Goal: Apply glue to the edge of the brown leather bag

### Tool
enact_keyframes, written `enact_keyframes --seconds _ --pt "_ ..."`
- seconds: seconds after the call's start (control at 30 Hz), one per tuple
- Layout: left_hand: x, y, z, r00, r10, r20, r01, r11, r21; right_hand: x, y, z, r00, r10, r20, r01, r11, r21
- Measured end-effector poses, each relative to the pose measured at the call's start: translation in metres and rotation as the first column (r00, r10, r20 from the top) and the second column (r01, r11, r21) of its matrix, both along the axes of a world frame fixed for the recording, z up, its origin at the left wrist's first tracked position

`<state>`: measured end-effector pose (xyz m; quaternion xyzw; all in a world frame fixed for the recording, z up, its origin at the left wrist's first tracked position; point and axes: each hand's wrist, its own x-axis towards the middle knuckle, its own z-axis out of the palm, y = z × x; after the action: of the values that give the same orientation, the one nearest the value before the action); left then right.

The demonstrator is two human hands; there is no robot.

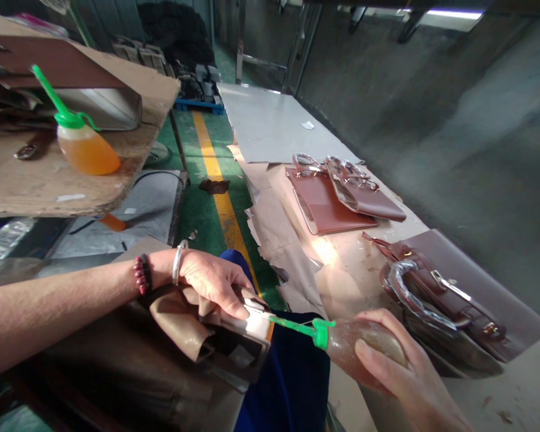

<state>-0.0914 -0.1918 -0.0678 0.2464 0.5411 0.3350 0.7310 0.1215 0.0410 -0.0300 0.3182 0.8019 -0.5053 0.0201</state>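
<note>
My right hand (393, 360) is wrapped round a squeeze bottle (364, 348) of brownish liquid, lying sideways. Its long green nozzle reaches left, and the tip meets the lit edge of a brown leather bag piece (180, 321) on my lap. With fingers bent over that piece, my left hand (218, 282) grips its folded edge near the nozzle tip. The thumb presses close to a pale strip there. A dark open end of the piece shows below the hand; the undersides of my left fingers are hidden.
At left, a wooden table (130, 174) bears another green-topped bottle (87, 147) with orange liquid and a large brown bag (72, 72). On the right, a paper-covered bench (342, 276) holds brown handbags (328, 210) and a bag with wrapped handles (468, 294). A grey board (279, 123) lies beyond.
</note>
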Motion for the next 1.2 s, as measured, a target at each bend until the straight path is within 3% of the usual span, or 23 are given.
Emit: enact_keyframes --seconds 0.13,0.33,0.6,0.8,0.97,1.1,1.2 --pt "-0.001 -0.002 -0.003 1.000 -0.001 -0.024 0.002 1.000 0.017 0.004 0.002 -0.002 0.999 0.051 0.014 -0.050 0.998 -0.031" --pt "-0.001 -0.001 -0.002 1.000 -0.005 -0.011 0.005 1.000 0.005 0.000 0.004 -0.002 1.000 0.012 0.008 -0.011 0.996 -0.084" --pt "-0.004 -0.004 -0.005 0.998 0.036 -0.047 -0.035 0.999 0.023 0.006 0.006 -0.002 0.994 0.103 0.047 -0.099 0.992 -0.075" --pt "-0.004 -0.002 -0.002 0.998 0.030 -0.046 -0.030 1.000 0.007 0.000 0.001 0.001 0.999 0.043 0.000 -0.043 0.995 -0.086" --pt "-0.001 -0.003 0.002 0.998 0.045 -0.039 -0.045 0.999 -0.009 -0.007 0.007 -0.007 0.997 0.012 -0.073 -0.016 0.999 -0.051" --pt "-0.003 -0.007 -0.002 0.997 0.066 -0.027 -0.066 0.998 -0.015 -0.007 0.009 -0.015 0.978 -0.092 -0.188 0.052 0.977 -0.205" --pt "-0.007 -0.011 -0.006 0.996 0.086 -0.027 -0.087 0.996 -0.016 -0.002 0.008 -0.018 0.922 -0.217 -0.320 0.071 0.908 -0.412"
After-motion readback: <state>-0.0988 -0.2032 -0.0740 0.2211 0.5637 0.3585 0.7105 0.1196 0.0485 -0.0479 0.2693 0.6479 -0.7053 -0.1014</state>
